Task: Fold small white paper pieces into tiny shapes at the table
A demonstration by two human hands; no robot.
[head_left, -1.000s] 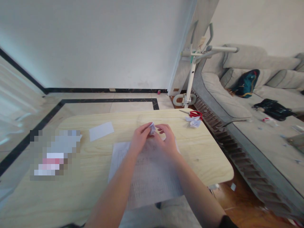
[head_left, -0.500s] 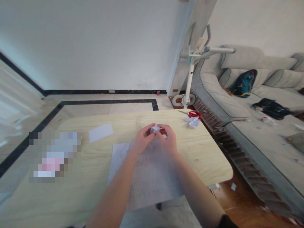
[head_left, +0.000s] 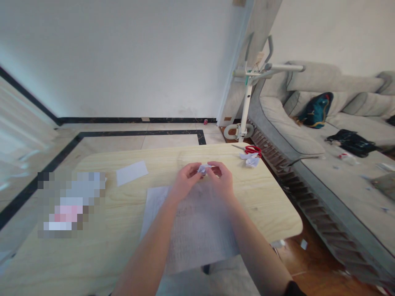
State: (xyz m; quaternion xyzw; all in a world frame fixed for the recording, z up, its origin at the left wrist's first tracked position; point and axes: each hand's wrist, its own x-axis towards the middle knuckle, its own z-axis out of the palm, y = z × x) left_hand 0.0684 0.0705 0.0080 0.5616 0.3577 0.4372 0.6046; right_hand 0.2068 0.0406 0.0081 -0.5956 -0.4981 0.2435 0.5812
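Note:
Both my hands meet above the middle of a pale wooden table (head_left: 271, 197). Between their fingertips is a small folded piece of white paper (head_left: 203, 168). My left hand (head_left: 186, 181) pinches it from the left and my right hand (head_left: 221, 178) pinches it from the right, fingers curled round it. Under my wrists lies a large printed sheet of paper (head_left: 197, 234) that hangs over the near table edge.
A small white card (head_left: 131, 172) lies at the left back of the table. Red-handled scissors (head_left: 251, 149) and crumpled paper scraps (head_left: 250, 159) sit at the far right corner. A grey sofa (head_left: 308, 135) with bags stands to the right, with a white stand (head_left: 245, 102) beside it.
The folded paper stood up as a point between my fingers a second ago; now it is turned lower and flatter, and both hands have closed tighter round it.

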